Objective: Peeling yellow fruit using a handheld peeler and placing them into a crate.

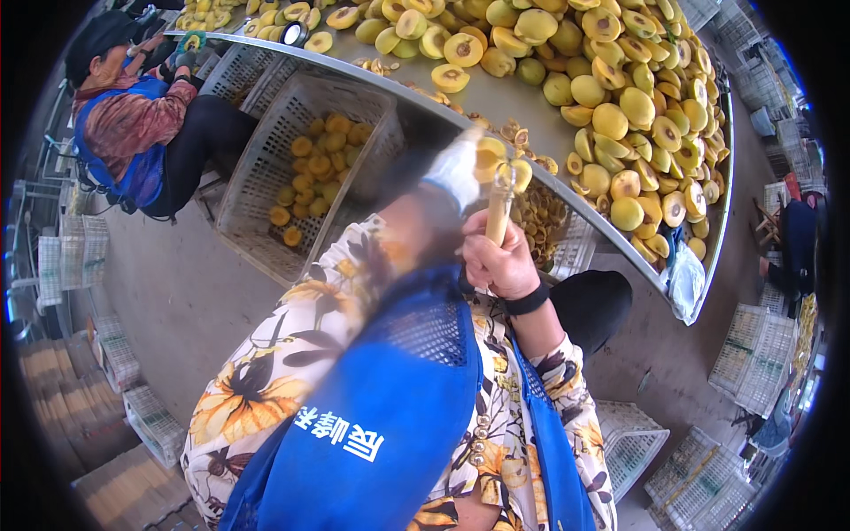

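My left hand (457, 169), in a white glove and blurred by motion, holds a yellow stone fruit half (490, 156), probably peach, near the table edge. My right hand (499, 255), with a black wristband, grips the wooden handle (498, 216) of a pitting tool. Its metal loop (505, 176) points up and touches or overlaps another piece of yellow fruit (520, 175); which of these cannot be told. Below the edge, beside my hands, lies a heap of pits and scraps (536, 216). Many halved fruits (611, 119) are piled on the metal table (372, 56).
Left of my arm, a white plastic crate (255, 249) holds fruit halves (319, 172). A person in a blue vest (136, 126) sits at the table's far left. A plastic bag (685, 279) hangs at the right corner. Stacked crates (754, 358) stand on the floor.
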`<action>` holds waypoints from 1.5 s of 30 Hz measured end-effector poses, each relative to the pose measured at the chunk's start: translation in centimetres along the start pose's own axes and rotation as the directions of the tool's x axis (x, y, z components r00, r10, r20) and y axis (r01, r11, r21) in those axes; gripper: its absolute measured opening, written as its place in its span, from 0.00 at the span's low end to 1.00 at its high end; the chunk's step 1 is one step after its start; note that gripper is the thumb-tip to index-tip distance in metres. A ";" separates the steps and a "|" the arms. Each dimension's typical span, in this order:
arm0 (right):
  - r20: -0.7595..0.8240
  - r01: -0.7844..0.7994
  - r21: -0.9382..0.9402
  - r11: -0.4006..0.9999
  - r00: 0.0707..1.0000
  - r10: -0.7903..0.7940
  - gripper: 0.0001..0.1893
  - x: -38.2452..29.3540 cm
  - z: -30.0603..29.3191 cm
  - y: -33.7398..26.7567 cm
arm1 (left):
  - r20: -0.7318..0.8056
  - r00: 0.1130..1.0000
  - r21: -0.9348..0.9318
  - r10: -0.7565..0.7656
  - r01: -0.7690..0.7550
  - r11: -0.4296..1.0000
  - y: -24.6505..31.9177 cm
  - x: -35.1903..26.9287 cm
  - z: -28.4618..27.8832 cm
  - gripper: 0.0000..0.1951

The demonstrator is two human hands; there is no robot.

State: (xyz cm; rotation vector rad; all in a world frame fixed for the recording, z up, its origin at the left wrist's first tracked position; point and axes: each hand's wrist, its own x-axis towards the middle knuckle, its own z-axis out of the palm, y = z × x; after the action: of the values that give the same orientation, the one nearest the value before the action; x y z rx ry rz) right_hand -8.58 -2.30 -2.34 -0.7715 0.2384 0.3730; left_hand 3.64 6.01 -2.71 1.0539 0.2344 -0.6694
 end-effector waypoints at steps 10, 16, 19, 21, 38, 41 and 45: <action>-0.293 0.039 -0.910 0.412 0.642 -0.709 0.11 4.4 -2.4 -3.3 | 0.206 0.904 0.621 0.375 -0.417 0.663 0.5 -1.9 -1.3 0.27; -0.229 -0.103 -0.972 0.210 0.597 -0.769 0.12 4.9 -2.0 -3.6 | 0.441 0.659 0.683 0.610 -0.687 0.248 -1.0 -2.3 -0.3 0.15; -0.352 -0.124 -0.918 0.377 0.691 -0.631 0.14 4.9 -2.4 -3.3 | 0.298 0.756 0.749 0.583 -0.564 0.348 -4.6 -1.6 -1.7 0.16; -0.362 -0.112 -0.904 0.413 0.715 -0.598 0.13 4.1 -2.3 -3.2 | 0.138 0.863 0.461 0.486 -0.490 0.740 -7.9 -0.2 -2.5 0.19; -0.472 -0.199 -0.833 0.517 0.742 -0.475 0.19 2.6 -8.9 -1.3 | 0.116 0.475 0.992 0.872 -0.011 -0.126 13.7 1.4 -12.1 0.13; -0.396 -0.207 -0.881 0.426 0.815 -0.423 0.19 2.7 -8.8 0.5 | 0.282 0.557 0.945 0.781 -0.303 -0.125 14.9 3.9 -8.4 0.11; -0.319 -0.138 -0.899 0.415 0.857 -0.405 0.17 2.5 -7.2 1.3 | 0.642 0.584 0.767 0.497 -0.498 -0.405 11.6 11.8 -3.9 0.13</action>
State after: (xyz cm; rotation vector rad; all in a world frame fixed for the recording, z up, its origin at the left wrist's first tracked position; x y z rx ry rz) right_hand -7.38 -6.00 -8.99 -2.0149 0.4679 0.0873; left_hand 20.50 8.43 -1.97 2.4262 -1.0553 0.3281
